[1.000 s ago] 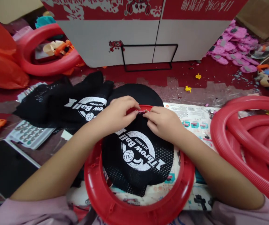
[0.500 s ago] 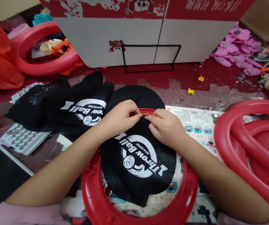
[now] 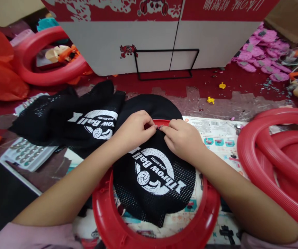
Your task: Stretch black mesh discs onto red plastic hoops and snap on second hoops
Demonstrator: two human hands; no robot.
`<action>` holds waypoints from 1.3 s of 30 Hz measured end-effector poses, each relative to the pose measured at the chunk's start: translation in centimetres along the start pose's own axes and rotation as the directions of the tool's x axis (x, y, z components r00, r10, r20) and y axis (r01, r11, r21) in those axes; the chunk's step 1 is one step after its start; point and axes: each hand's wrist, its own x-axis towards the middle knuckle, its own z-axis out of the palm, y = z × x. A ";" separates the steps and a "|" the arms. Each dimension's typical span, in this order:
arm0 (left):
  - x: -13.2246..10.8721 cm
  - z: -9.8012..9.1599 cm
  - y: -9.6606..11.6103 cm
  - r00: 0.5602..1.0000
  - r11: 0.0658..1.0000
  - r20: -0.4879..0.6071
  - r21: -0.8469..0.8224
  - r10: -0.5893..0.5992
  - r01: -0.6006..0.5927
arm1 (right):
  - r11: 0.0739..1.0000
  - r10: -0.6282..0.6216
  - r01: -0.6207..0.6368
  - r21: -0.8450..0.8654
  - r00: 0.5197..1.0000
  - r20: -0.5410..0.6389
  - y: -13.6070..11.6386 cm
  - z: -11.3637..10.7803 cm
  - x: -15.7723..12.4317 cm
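Observation:
A red plastic ring lies in front of me, with a black mesh cloth printed "Throw Ball" spread across its opening. At the ring's far side, my left hand pinches the cloth's edge between thumb and fingers. My right hand is closed on the same edge just to the right, its fingertips nearly meeting the left ones. A small dark bit shows between the fingertips, too small to name. Behind the hands, another round black cloth lies partly under the ring.
More printed black cloths lie to the left, near a clear tray of silver discs. Red rings are stacked at right. A white and red carton with a black wire stand stands behind. Pink pieces are heaped back right.
The hands keep the same pinching hold at the ring's far edge, with only tiny finger movement. The whole view has shifted slightly.

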 end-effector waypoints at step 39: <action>-0.9 -1.6 -0.4 0.997 0.989 0.070 -0.147 -0.008 0.019 | 0.996 -0.020 0.027 0.082 0.996 -0.084 -1.6 -0.6 -0.8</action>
